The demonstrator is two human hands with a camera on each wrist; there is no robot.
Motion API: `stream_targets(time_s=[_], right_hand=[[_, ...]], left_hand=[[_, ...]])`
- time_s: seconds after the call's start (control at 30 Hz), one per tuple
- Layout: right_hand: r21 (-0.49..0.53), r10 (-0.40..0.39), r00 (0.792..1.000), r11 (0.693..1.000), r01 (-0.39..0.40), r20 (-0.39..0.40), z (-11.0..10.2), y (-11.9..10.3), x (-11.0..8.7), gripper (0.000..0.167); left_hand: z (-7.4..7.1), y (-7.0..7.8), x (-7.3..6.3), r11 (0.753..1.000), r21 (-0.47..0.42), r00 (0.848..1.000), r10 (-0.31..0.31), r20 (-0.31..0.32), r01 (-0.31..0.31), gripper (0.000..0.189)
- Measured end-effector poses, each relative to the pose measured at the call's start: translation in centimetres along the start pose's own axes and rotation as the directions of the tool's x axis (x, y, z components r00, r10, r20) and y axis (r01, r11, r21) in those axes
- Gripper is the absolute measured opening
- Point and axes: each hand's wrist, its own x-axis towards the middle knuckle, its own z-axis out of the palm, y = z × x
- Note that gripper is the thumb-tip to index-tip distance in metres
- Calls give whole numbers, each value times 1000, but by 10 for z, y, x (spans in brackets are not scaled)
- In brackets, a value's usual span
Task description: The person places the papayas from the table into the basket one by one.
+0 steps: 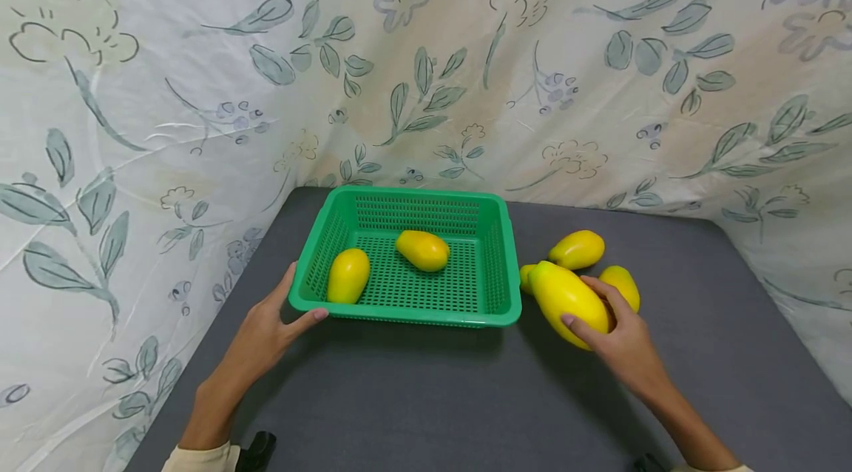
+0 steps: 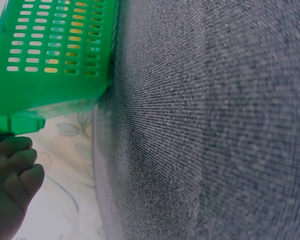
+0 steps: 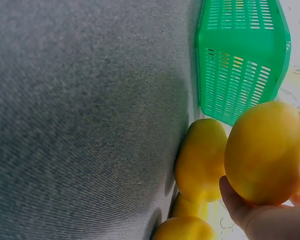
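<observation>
My right hand holds a yellow mango above the table, right of the green plastic basket. Thumb and fingers wrap its near end, while its narrower tip points toward the basket. In the right wrist view the held mango shows large, raised off the tabletop. With my left hand I grip the basket's near left corner, thumb over the front rim. Its fingers curl near the rim corner in the left wrist view. Inside the basket lie two mangoes, one at the left and another toward the middle.
Three more mangoes rest on the dark grey table right of the basket: one at the back, one beyond my right hand, one partly hidden behind the held mango. A floral cloth hangs behind and at the sides.
</observation>
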Motion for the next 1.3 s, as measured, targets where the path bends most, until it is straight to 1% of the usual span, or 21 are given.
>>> stream_targets(time_s=[0.2, 0.6, 0.93, 1.3], right_hand=[[2, -17, 999, 1000, 17, -39, -3, -1, 2, 73], [-7, -40, 997, 999, 39, -70, -7, -8, 4, 72], [1, -60, 992, 998, 60, -115, -6, -15, 4, 71], [18, -72, 990, 997, 75, -117, -4, -21, 7, 69]], left_hand=[[0, 1, 0, 1000, -6, 1000, 4, 0, -4, 104], [-2, 3, -1, 1000, -5, 1000, 11, -3, -11, 104], [-2, 5, -1, 1000, -7, 1000, -1, 4, 1, 104], [-3, 7, -1, 1000, -12, 1000, -12, 9, 12, 104]])
